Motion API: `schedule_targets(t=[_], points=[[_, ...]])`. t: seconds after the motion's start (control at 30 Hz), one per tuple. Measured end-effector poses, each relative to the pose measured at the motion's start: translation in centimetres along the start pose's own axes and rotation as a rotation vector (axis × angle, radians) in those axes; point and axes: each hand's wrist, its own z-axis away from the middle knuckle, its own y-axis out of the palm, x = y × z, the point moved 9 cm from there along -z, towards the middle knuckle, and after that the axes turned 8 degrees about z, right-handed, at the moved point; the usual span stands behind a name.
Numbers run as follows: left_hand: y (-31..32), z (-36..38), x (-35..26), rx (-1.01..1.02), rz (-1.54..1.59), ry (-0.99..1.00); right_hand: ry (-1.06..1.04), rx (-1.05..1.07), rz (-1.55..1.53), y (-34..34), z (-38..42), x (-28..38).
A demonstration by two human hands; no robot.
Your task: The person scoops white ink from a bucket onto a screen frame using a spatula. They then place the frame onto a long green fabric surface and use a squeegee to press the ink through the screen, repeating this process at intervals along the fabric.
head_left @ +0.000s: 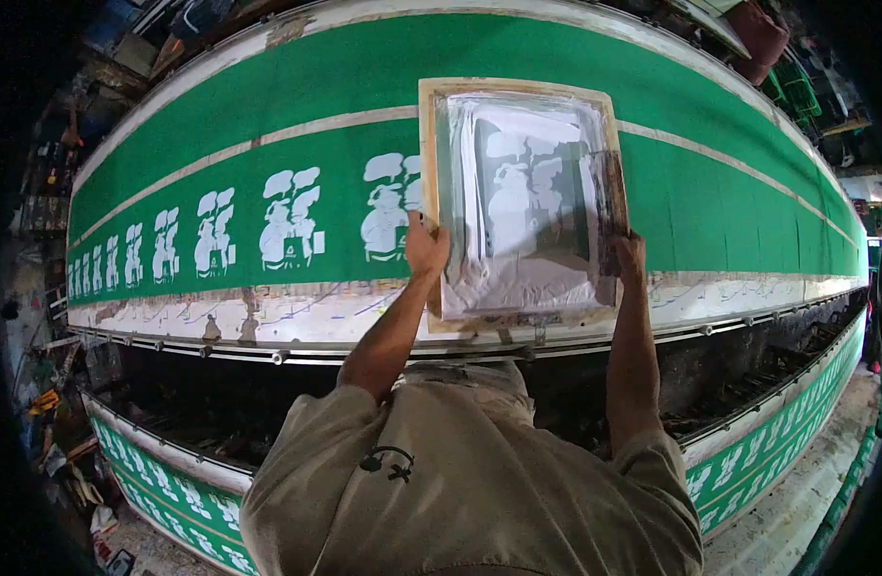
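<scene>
A screen printing frame (518, 315) with a wooden border lies over the green fabric (297, 72) on the long table. White ink covers much of its mesh, and a pale figure pattern shows through. My left hand (428, 248) is closed on the frame's left edge. My right hand (629, 255) grips its right edge low down, its fingers partly hidden. Just above that hand, a dark ink-stained squeegee (609, 197) leans along the inner right side of the frame. To the left, a white printed figure (292, 221) is one of several in a row on the fabric.
A metal rail with knobs (279, 357) runs along the table's near edge. Behind me stands a second long table (158, 461) with printed green fabric. Cluttered items and a green crate (794, 88) sit beyond the far side.
</scene>
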Motion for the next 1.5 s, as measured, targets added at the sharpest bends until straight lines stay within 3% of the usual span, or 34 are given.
schedule_targets(t=[0.1, 0.2, 0.27, 0.33, 0.37, 0.4, 0.43, 0.5, 0.53, 0.6, 0.63, 0.67, 0.7, 0.77, 0.8, 0.83, 0.9, 0.97, 1.0, 1.07, 1.17, 1.23, 1.27, 1.33, 1.37, 1.43, 1.5], points=[[0.9, 2.6, -0.4, 0.005, -0.047, 0.003, -0.086, -0.021, -0.208, -2.0, 4.8, -0.2], [-0.4, 3.2, -1.3, -0.026, -0.204, 0.22, -0.046, -0.021, -0.18, -1.3, 5.3, -4.0], [-0.6, 2.4, -0.3, 0.044, -0.25, 0.256, -0.029, 0.025, -0.085, -0.4, 6.8, -2.4], [-0.5, 2.6, 0.2, 0.172, -0.353, 0.155, -0.102, 0.04, -0.035, 0.1, 7.8, -1.3], [-0.7, 2.8, -0.5, 0.139, -0.287, 0.25, -0.153, -0.149, 0.29, -0.1, 9.7, -0.8], [-0.6, 2.5, -0.9, 0.143, -0.144, 0.13, -0.201, -0.338, 0.613, 0.7, 11.2, 0.9], [0.8, 1.2, -3.8, 0.147, -0.012, 0.193, -0.201, -0.338, 0.618, 1.8, 10.4, 4.3], [4.1, -1.8, -8.6, 0.225, 0.096, 0.363, -0.766, -0.239, 0.923, 5.3, 10.0, 16.0], [6.6, -4.8, -10.7, 0.289, 0.073, 0.472, -0.947, -0.27, 0.903, 6.7, 6.4, 19.0], [10.0, -10.7, -16.2, 0.363, -0.159, 0.729, -0.943, -0.032, 0.891, 9.2, -2.9, 23.9], [11.6, -14.5, -16.8, 0.334, -0.167, 0.721, -0.969, 0.046, 0.842, 10.5, -7.0, 25.8], [12.4, -16.5, -17.0, 0.309, -0.179, 0.712, -1.086, 0.031, 0.715, 11.1, -10.2, 26.9], [12.9, -15.9, -16.3, 0.311, -0.186, 0.707, -1.0, -0.074, 0.747, 11.7, -11.6, 27.7], [14.7, -15.4, -11.3, 0.394, -0.131, 0.352, -0.967, -0.157, 0.818, 13.6, -9.4, 23.9], [13.5, -12.6, -11.0, 0.326, -0.103, 0.427, -0.916, -0.239, 0.892, 13.5, -7.3, 21.5], [11.9, -8.3, -10.5, 0.259, -0.073, 0.492, -0.868, -0.156, 0.863, 13.1, -4.6, 19.9], [9.9, 0.4, -7.4, 0.268, -0.15, 0.476, -0.798, -0.033, 0.876, 11.4, 3.1, 15.5], [7.7, 9.2, -3.6, 0.326, -0.234, 0.331, -0.772, 0.032, 0.899, 9.9, 10.2, 11.6], [6.1, 12.4, -4.4, 0.344, -0.199, 0.31, -0.756, 0.068, 0.892, 9.4, 12.9, 9.7], [4.7, 16.9, -3.6, 0.324, -0.238, 0.368, -0.813, -0.011, 0.826, 8.0, 16.9, 8.2], [3.5, 15.5, -6.3, 0.363, -0.128, 0.424, -0.852, 0.021, 0.834, 8.1, 16.5, 7.7], [4.8, 11.7, 0.8, 0.614, 0.03, -0.167, -0.849, 0.153, 0.907, 8.0, 14.9, 9.8], [2.9, 9.0, -0.6, 0.325, -0.025, 0.076, -0.928, 0.163, 0.77, 6.9, 15.1, 11.3], [-1.8, 6.3, -5.8, -0.262, -0.353, 0.396, -0.971, 0.201, 0.796, 6.0, 16.3, 12.2], [-1.8, 5.5, -4.5, -0.256, -0.348, 0.392, -0.978, 0.164, 0.777, 5.7, 17.0, 11.6], [0.3, 4.4, -0.5, -0.012, -0.658, 0.393, -0.982, 0.075, 0.762, 5.6, 19.1, 8.6], [0.2, 4.3, 0.4, 0.055, -0.489, 0.266, -1.037, -0.049, 0.781, 5.5, 19.1, 8.0]])
